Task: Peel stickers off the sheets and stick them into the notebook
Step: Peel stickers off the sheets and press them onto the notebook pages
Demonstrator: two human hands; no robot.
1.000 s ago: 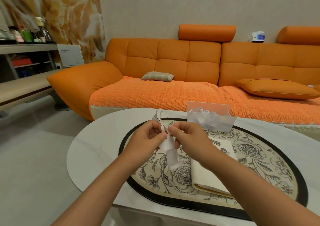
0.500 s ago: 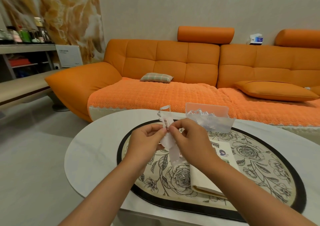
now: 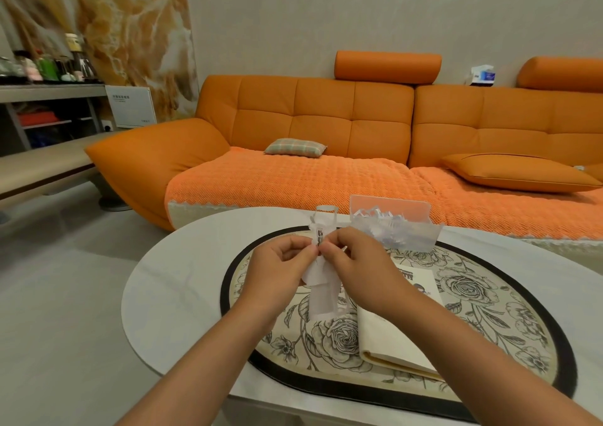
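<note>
Left hand (image 3: 277,272): raised above the mat, thumb and forefinger pressed together on the left edge of the sticker sheet (image 3: 321,282), the other fingers curled.
Right hand (image 3: 354,270): facing the left, fingertips pinched on the same sheet near its top, touching the left hand's fingertips.
Sticker sheet: a narrow white strip held upright between the 2 hands; a small dark print shows near the pinch, the top end curls into a loop, the lower end hangs free over the mat.
Notebook (image 3: 391,337): open on the mat, under and beside the right forearm; cream pages, 1 small printed figure on the far page.
Mat (image 3: 489,311): oval, rose pattern, black border, lying on the white table (image 3: 182,282).
Clear box (image 3: 396,226): just beyond the right hand, holding crumpled pale scraps.
Background: orange sofa (image 3: 326,125) behind the table.
</note>
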